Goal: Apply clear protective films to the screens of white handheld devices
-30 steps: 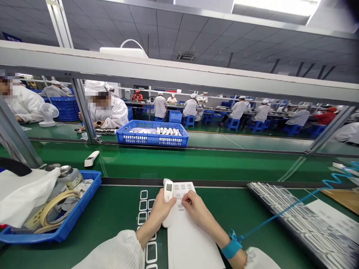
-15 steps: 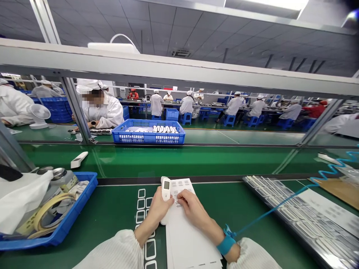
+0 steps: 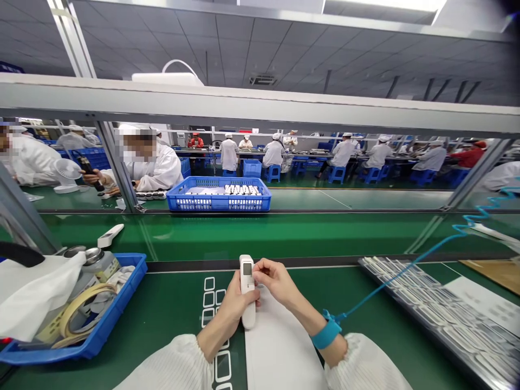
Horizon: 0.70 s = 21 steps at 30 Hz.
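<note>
My left hand point(image 3: 233, 303) is wrapped round a white handheld infrared thermometer point(image 3: 247, 319), held upright with its small grey screen facing me. Beside the screen, my right hand point(image 3: 275, 281) has thumb and forefinger pinched together at the thermometer's edge. Whatever is between those fingertips is too small to make out. Under both hands lies a stack of white sheets point(image 3: 280, 346); earlier, printed marks showed near its far end. White rounded frames point(image 3: 209, 299) lie in columns to the left of the stack. A blue wrist strap point(image 3: 326, 333) with a coiled cord circles my right wrist.
At left stands a blue bin point(image 3: 122, 309) holding tape rolls and jars. A tray of frame-shaped parts point(image 3: 439, 319) is at right. Beyond the green belt point(image 3: 309, 235), a blue basket point(image 3: 219, 203) holds white parts. Another thermometer point(image 3: 110, 236) lies on the belt. Co-workers sit behind.
My right hand has lifted from the printed sheet to the thermometer's screen edge. The thermometer has turned more upright and shifted slightly right in the picture.
</note>
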Each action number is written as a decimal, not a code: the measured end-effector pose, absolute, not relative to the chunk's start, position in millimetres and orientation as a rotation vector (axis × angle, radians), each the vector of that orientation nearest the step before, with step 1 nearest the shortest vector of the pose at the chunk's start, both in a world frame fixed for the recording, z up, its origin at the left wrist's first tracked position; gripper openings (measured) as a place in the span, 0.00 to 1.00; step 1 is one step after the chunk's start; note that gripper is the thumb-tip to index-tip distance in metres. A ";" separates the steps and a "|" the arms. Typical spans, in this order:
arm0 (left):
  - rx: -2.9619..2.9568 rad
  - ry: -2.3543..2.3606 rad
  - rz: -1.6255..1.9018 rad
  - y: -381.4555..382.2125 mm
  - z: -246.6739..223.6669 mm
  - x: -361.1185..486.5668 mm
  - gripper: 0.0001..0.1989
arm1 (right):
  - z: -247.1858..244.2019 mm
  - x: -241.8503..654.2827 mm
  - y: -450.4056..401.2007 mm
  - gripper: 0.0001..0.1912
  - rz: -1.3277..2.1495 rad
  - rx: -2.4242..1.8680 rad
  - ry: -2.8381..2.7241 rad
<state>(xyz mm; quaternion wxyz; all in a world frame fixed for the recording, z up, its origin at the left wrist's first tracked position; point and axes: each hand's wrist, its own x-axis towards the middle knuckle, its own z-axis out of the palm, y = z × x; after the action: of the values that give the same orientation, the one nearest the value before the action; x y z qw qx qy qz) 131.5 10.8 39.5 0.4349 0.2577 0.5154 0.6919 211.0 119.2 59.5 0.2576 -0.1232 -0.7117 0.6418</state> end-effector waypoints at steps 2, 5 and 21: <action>0.656 1.279 1.712 10.7 38.6 134.9 0.20 | 56.9 205.4 117.7 0.07 1.708 -0.353 -1.905; 0.658 1.282 1.700 11.4 34.8 137.7 0.20 | 51.4 202.3 118.5 0.06 1.628 -0.379 -1.887; 0.679 1.286 1.671 12.0 31.0 138.6 0.20 | 46.4 202.0 119.0 0.07 1.636 -0.466 -1.823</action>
<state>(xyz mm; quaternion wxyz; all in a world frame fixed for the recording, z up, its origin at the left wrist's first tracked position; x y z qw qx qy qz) 138.6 12.0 31.0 0.4469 0.2743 0.5193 0.6749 202.0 119.0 46.4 0.3185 -0.1773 -0.6929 0.6221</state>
